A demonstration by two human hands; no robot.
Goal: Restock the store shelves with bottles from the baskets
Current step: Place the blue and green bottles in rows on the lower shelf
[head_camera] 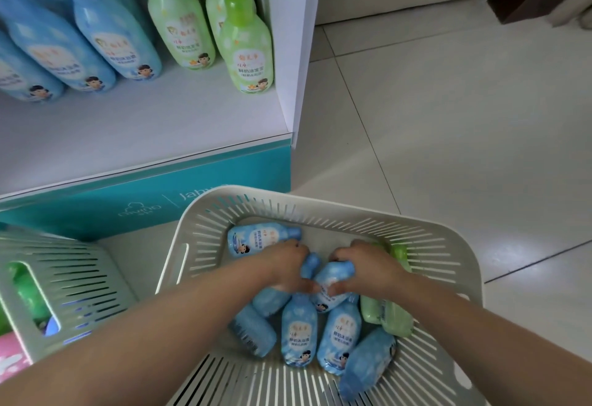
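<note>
A pale slatted basket (320,210) sits on the floor below me, holding several blue bottles and two green bottles (387,312) lying flat. My left hand (286,266) grips one blue bottle (270,300) whose cap pokes out past my fingers. My right hand (362,269) grips another blue bottle (333,277) in the basket's middle. Both hands are down inside the basket, close together. On the white shelf (160,123) stand blue bottles (112,27) at the left and green bottles (246,43) at the right.
A second slatted basket (61,277) at the left holds green and pink items. The shelf's teal base panel (144,194) is just beyond the baskets. The white side wall of the shelf (288,53) ends it at the right. Tiled floor (448,133) spreads to the right.
</note>
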